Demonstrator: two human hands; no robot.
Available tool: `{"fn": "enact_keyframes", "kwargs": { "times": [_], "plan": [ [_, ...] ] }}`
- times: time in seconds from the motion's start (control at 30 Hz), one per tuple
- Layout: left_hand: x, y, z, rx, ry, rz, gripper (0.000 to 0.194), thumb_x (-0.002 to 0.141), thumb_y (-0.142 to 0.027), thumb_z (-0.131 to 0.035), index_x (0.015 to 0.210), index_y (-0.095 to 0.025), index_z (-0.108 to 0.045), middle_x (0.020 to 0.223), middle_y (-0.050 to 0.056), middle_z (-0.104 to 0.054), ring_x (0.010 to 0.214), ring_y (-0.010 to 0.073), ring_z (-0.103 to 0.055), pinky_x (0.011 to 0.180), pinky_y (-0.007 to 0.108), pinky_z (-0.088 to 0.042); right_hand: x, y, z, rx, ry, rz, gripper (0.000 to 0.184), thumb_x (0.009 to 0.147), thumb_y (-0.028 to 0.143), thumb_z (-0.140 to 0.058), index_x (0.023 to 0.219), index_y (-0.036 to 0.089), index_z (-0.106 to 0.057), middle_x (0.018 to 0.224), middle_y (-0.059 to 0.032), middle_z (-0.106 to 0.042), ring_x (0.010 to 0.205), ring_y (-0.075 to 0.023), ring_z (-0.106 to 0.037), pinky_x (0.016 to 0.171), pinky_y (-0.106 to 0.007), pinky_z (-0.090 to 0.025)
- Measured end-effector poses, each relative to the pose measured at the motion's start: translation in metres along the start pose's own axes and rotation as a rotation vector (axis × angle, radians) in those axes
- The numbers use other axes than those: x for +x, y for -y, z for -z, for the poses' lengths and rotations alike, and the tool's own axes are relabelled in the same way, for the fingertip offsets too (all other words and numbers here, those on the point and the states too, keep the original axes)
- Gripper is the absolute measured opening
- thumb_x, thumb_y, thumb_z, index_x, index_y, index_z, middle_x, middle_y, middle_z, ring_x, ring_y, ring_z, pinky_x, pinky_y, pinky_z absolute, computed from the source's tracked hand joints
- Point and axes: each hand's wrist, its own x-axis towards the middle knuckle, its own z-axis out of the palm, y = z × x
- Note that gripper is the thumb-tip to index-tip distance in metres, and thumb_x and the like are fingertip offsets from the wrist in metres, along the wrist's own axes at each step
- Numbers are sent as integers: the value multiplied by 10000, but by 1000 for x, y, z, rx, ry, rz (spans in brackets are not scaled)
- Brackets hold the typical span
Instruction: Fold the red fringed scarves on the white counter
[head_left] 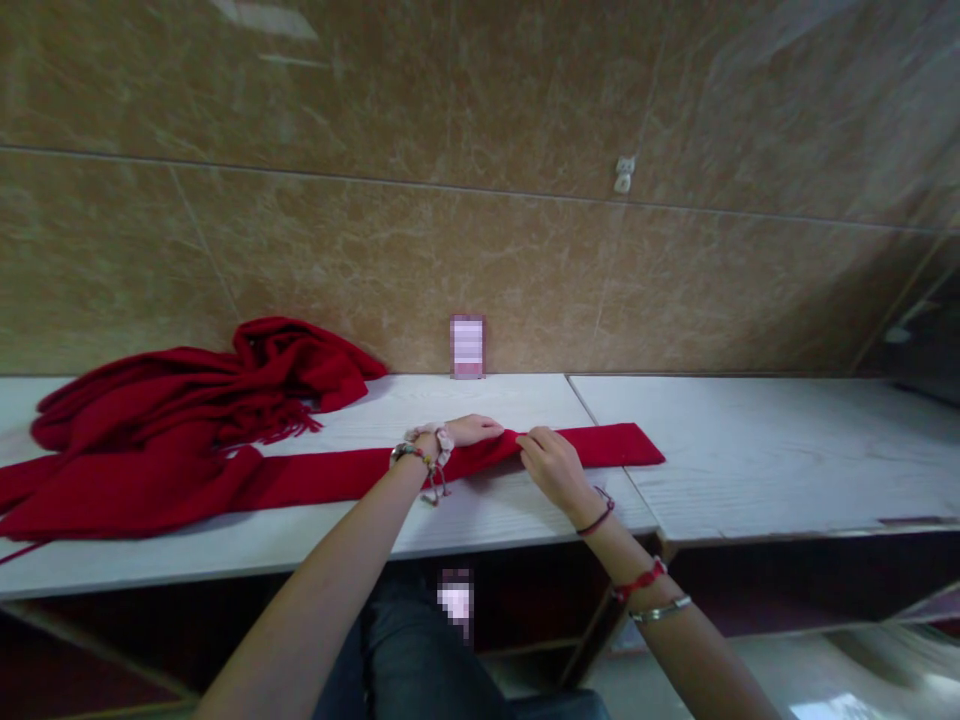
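Observation:
A long red scarf (315,478) lies on the white counter, folded into a narrow flat strip that ends squarely at the right. Its left part is bunched in a loose heap, with fringe showing near the middle of the heap. My left hand (474,430), with a scrunchie and beads at the wrist, grips the strip's upper edge. Close to its right, my right hand (551,462) pinches the same edge between thumb and fingers. Between the two hands the cloth is slightly raised and creased.
The white counter (765,450) runs along a brown tiled wall (360,270), with a seam right of centre. A small blurred card (468,347) stands against the wall. Open dark shelves lie below the counter's front edge. A dark object (934,340) sits at the far right.

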Motion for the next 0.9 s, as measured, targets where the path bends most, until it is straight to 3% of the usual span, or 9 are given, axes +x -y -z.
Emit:
{"fn": "enact_keyframes", "kwargs": {
  "times": [0.13, 0.27, 0.43, 0.63, 0.73, 0.83, 0.9],
  "plan": [
    [4, -8, 3, -53, 91, 51, 197, 700, -221, -579, 820, -90, -664, 767, 21, -667, 725, 140, -544, 698, 198, -413, -1, 0, 2, 1, -12, -51, 240, 838, 93, -391, 903, 169, -610, 789, -63, -558, 751, -175, -498, 695, -281, -406],
    [11, -6, 5, -189, -19, 88, 352, 656, -167, -609, 1004, -109, -616, 947, 54, -654, 858, 155, -569, 788, 253, -420, -1, -1, 2, -3, 12, -95, 282, 824, 91, -394, 1009, 163, -595, 817, -74, -572, 772, -190, -521, 706, -294, -430],
    [18, -3, 3, -310, -48, 81, 438, 635, -201, -651, 1063, -125, -593, 1006, 74, -637, 896, 162, -577, 818, 289, -424, -1, -4, -2, 31, 59, -99, 431, 807, 93, -405, 1216, 199, -492, 889, -80, -591, 816, -189, -545, 719, -280, -446],
    [35, -22, 2, -359, -50, 36, 419, 615, -203, -685, 1020, -126, -613, 930, 62, -656, 869, 165, -588, 816, 301, -428, 12, -26, 22, 405, 220, -151, 577, 753, 143, -498, 1310, 227, -372, 1062, -61, -592, 940, -173, -553, 787, -277, -445],
    [49, -41, 0, -383, -41, -8, 410, 610, -203, -694, 1004, -118, -618, 928, 66, -658, 867, 167, -587, 828, 311, -422, 24, -47, 44, 556, 283, -340, 628, 750, 277, -566, 1324, 174, -333, 934, -57, -633, 816, -163, -593, 719, -276, -460],
    [64, -62, -6, -384, 0, -44, 401, 608, -194, -697, 994, -113, -622, 894, 58, -663, 856, 164, -587, 832, 312, -421, 36, -68, 60, 543, 221, -653, 533, 752, 364, -583, 1212, 129, -450, 771, -43, -637, 702, -150, -600, 634, -256, -453],
    [74, -74, -12, -378, 30, -72, 396, 614, -196, -695, 994, -112, -624, 880, 53, -664, 856, 163, -587, 831, 311, -424, 42, -78, 66, 589, 237, -777, 455, 728, 335, -621, 1115, 124, -511, 720, -31, -636, 649, -132, -592, 572, -227, -441]
  ]
}}
